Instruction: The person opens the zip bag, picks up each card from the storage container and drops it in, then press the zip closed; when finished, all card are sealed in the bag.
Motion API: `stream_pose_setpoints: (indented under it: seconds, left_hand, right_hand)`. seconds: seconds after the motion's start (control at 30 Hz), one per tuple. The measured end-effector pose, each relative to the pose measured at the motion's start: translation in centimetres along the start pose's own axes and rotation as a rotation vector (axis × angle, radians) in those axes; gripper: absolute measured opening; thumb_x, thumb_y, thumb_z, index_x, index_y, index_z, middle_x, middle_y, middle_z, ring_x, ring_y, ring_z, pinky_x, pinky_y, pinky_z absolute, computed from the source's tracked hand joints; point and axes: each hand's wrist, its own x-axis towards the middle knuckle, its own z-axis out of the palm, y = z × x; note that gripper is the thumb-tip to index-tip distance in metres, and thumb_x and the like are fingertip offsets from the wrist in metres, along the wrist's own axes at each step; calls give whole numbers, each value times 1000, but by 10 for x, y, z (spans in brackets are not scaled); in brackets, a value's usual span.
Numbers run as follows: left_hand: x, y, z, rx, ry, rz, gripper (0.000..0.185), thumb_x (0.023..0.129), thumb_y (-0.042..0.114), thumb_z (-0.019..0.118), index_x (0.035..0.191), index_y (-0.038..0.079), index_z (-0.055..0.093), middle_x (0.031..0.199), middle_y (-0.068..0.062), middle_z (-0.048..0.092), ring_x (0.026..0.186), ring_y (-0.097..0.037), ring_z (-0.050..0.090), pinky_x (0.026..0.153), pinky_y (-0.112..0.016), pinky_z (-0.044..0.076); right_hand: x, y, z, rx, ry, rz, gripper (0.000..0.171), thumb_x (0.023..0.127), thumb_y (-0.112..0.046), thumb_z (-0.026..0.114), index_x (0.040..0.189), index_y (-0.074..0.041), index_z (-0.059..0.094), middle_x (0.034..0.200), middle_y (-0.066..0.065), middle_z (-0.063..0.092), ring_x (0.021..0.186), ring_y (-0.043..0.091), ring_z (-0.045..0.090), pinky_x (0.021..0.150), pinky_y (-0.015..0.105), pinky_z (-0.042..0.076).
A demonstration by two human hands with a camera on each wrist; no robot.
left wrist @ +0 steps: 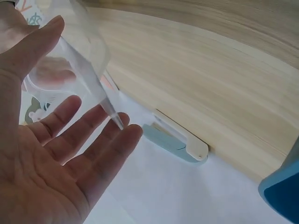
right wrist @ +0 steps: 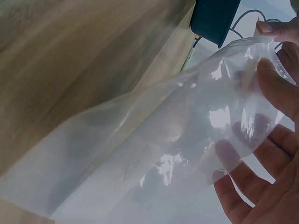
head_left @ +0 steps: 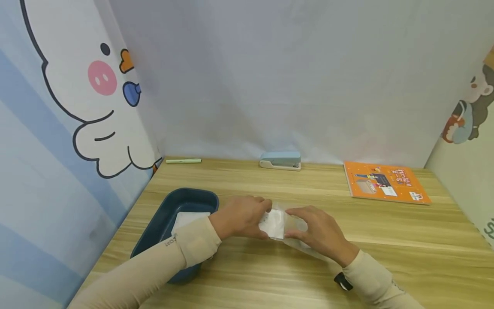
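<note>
Over the desk (head_left: 247,274), right of the dark tray (head_left: 191,195), the half-closed left hand (head_left: 242,216) grips a white packet (head_left: 275,225) at the mouth of a clear bag (right wrist: 163,140), which the right hand (head_left: 323,231), likewise half-closed, holds.

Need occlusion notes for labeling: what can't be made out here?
- Bag, partly: head view, behind right hand.
- Packet, left end: head view, behind left hand.
- White piece, near part: head view, behind left sleeve.
- Tray: left wrist view, cut off by right edge.
- Booklet, small print: head view, too small.
</note>
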Motion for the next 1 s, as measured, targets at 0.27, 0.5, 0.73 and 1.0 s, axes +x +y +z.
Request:
stream_pose_setpoints:
  seconds: [0.27,0.5,0.73,1.0]
  left_hand:
    - [-11,-10,-1,-115,3,-48,66,70,53,89,113,12,60,109,-2,63,83,-15,61,67,-29,52]
    - [-23,-20,-4,-123,-34,-124,65,75,54,85,120,15,56,96,4,66,67,-10,59,55,-32,48]
    - [-17,-16,-2,-104,24,-16,34,83,41,81,101,18,63,91,8,65,68,-8,58,55,-29,46]
    - [-7,-4,-1,-82,36,44,21,92,37,74,105,20,74,98,8,68,80,-6,64,65,-25,51]
  right_hand:
    - [2,4,-3,-9,15,0,59,70,-39,90,119,-11,74,112,7,73,101,26,69,77,43,56]
    - [2,7,-5,-18,16,11,59,70,-39,90,119,-11,74,112,7,73,101,26,68,78,43,55]
    - [4,5,-4,-5,8,16,60,70,-39,90,120,-11,73,114,7,73,102,26,68,78,44,56]
    - [5,2,-4,4,11,5,58,71,-38,90,120,-11,73,114,6,72,103,25,68,79,43,56]
